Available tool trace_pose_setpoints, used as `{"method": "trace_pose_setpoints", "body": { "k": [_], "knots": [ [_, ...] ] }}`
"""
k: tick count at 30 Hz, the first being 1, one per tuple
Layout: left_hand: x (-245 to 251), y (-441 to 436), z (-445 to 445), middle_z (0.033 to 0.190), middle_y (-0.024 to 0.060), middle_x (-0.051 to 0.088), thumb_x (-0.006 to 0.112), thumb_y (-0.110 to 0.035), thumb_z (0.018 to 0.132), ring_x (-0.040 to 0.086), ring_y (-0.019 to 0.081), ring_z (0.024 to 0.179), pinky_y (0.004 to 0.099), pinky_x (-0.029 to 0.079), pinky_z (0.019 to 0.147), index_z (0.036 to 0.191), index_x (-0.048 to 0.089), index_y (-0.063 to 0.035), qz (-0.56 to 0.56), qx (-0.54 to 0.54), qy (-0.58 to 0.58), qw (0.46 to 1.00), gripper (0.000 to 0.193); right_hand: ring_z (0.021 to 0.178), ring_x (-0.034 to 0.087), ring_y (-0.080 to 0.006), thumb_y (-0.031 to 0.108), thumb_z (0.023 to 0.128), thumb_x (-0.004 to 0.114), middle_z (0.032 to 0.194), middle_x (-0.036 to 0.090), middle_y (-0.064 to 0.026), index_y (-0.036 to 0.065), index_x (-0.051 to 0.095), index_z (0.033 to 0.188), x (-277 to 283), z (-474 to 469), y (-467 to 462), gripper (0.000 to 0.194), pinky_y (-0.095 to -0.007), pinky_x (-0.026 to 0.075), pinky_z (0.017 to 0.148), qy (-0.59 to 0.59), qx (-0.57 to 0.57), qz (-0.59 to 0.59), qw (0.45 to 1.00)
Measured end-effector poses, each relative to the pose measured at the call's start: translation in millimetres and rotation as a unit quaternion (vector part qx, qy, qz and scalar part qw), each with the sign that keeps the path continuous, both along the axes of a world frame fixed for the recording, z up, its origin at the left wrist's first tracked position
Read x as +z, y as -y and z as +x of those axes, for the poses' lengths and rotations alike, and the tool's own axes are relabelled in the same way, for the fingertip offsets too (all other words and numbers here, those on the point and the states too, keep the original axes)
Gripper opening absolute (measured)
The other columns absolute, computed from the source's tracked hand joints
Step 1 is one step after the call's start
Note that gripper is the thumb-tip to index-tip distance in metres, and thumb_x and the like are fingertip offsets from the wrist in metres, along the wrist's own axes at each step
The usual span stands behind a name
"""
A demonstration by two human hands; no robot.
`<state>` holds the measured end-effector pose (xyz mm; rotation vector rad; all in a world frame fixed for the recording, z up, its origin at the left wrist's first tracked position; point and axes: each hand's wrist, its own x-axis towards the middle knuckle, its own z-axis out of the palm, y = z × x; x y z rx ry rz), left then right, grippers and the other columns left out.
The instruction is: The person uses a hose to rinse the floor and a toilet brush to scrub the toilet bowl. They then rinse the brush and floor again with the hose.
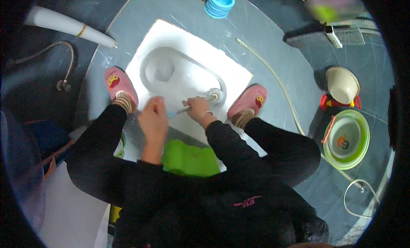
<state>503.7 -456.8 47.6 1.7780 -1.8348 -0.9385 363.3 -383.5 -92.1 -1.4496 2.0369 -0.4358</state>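
A white ceramic squat toilet (pixel 235 65) is set in the floor before me. My right hand (pixel 197 108) is closed around the pale handle of a toilet brush (pixel 181 110). Past that hand, the round brush head (pixel 216 95) is at the right end of the toilet's basin. The blue end of the handle points toward my left hand (pixel 153 120), which is blurred and looks curled, above the near left rim. Whether its fingers grip the handle end or are just beside it, I cannot tell.
Pink slippers (pixel 121 84) flank the toilet. A green plastic item (pixel 191 159) lies below my forearms. Around me are a blue ribbed container (pixel 219 4), a white pipe (pixel 69 26), a pale hose (pixel 275 75), a cream bucket (pixel 341 84) and nested basins (pixel 363 142).
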Motion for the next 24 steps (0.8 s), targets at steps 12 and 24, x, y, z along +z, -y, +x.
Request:
{"method": "trace_pose_setpoints", "body": {
  "k": [12, 24],
  "knots": [
    [28.1, 27.1, -12.8, 0.058, -0.0061, 0.036, 0.044, -0.018, 0.095, 0.03, 0.0023, 0.05, 0.02, 0.025, 0.046, 0.088, 0.056, 0.0035, 0.007, 0.122, -0.431, 0.894, 0.026, 0.061, 0.053, -0.0383, 0.023, 0.084, 0.057, 0.062, 0.055, -0.0187, 0.003, 0.054, 0.062, 1.5, 68.5, 41.7, 0.029, -0.0454, 0.041, 0.057, 0.19, -0.167, -0.116, 0.96],
    [20.8, 33.4, -36.6, 0.055, -0.001, 0.033, 0.044, -0.02, 0.09, 0.027, 0.007, 0.048, 0.0222, 0.022, 0.043, 0.07, 0.046, -0.0023, 0.032, 0.204, -0.454, 0.867, 0.027, 0.064, 0.055, -0.0364, 0.021, 0.077, 0.061, 0.065, 0.057, -0.0158, 0.007, 0.058, 0.064, 10.8, 59.4, 39.0, 0.019, -0.0451, 0.042, 0.057, 0.112, -0.173, -0.096, 0.974]
  ]
}}
